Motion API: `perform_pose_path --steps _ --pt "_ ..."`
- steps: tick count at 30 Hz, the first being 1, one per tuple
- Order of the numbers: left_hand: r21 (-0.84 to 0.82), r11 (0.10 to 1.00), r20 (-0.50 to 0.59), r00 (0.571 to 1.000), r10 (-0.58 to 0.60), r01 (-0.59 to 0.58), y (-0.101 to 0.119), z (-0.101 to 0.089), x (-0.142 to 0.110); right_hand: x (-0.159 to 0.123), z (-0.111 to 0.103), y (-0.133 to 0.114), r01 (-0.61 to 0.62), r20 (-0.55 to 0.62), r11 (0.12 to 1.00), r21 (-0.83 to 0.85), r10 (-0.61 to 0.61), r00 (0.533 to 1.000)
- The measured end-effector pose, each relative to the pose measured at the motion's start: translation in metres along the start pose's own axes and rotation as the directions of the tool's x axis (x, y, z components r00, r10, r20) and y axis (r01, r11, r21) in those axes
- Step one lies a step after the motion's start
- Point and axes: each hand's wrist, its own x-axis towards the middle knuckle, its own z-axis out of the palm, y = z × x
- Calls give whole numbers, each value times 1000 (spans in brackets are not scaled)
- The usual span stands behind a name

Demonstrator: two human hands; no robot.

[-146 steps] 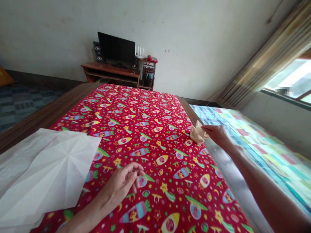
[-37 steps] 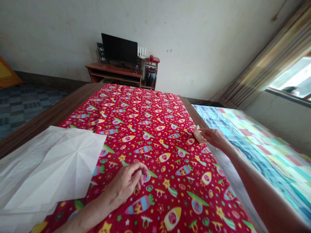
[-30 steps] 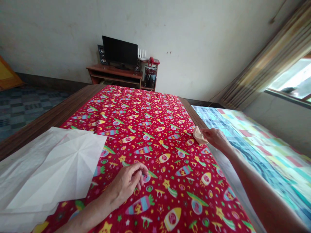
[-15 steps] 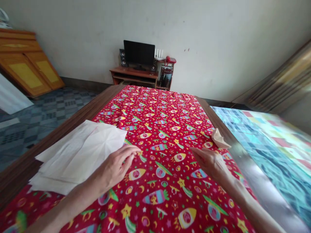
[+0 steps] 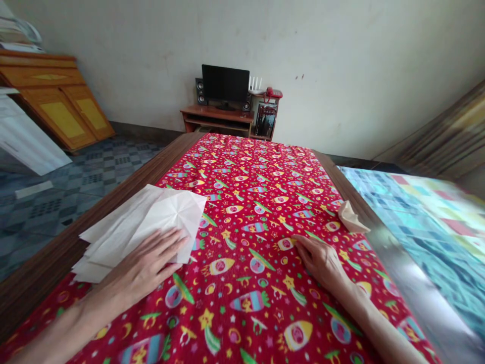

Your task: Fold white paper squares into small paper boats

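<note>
Head view: the right hand (image 5: 316, 255) has released the folded paper piece (image 5: 352, 220), now sitting alone at the right edge of the red cloth (image 5: 238, 275). That hand is empty, fingers loosely bent. The left hand (image 5: 151, 260) has moved onto the paper sheets (image 5: 178, 207), spread flat, gripping nothing. Assessment: attention appears shifted from piece to sheets.

Cloth (image 5: 237, 275) red, rocket-and-star print; sheets (image 5: 162, 212) white; folded paper (image 5: 352, 221) cream; monitor (image 5: 226, 83) black; telephone (image 5: 273, 93) red.

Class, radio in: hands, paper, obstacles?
Left hand over creased paper sheets. Right hand over red rocket-print cloth, apart from folded paper piece. No obstacle visible between those two.
</note>
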Motion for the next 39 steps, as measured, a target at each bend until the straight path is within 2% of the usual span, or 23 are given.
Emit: perform_pose_path --steps 5,7,9,12,14,16,19,23,26,28,32,35,39 --pt "-62 997 -43 998 34 -37 12 -9 12 -1 3 3 14 -18 1000 -4 -14 1000" --pt "-46 997 -77 995 55 -59 25 -16 23 -1 3 3 21 -23 1000 -20 -22 999" --pt "-62 990 -98 988 123 -130 44 -22 39 -1 3 -1 32 -44 999 -42 -34 998" --pt "-88 971 -93 972 215 -223 77 -25 64 -3 2 -16 72 -104 997 -22 -74 992" --pt "-97 965 -94 967 236 -245 97 -22 78 -5 2 -31 128 -165 991 22 -123 979" --pt "-119 950 -75 957 282 -289 115 -18 89 -8 3 -47 207 -170 977 59 -194 966" --pt "-183 935 -30 952 304 -304 136 -12 100 -12 4 -65 269 -149 963 29 -262 954" --pt "-274 912 -9 949 315 -305 154 -9 106 -12 4 -73 353 -147 933 -65 -359 922" --pt "-342 899 11 955 296 -275 155 -11 103 -12 4 -70 416 -103 909 -26 -417 903" --pt "-359 897 9 960 279 -257 148 -12 98 -14 5 -66 424 -99 904 46 -419 903" --pt "-322 915 74 957 280 -243 122 -12 81 -20 9 -57 413 -143 894 172 -392 909" --pt "-288 938 118 965 234 -192 102 -7 70 -24 9 -54 394 -154 889 235 -366 918" --pt "-309 932 77 972 221 -188 87 2 71 -25 9 -53 401 -149 869 288 -373 916"
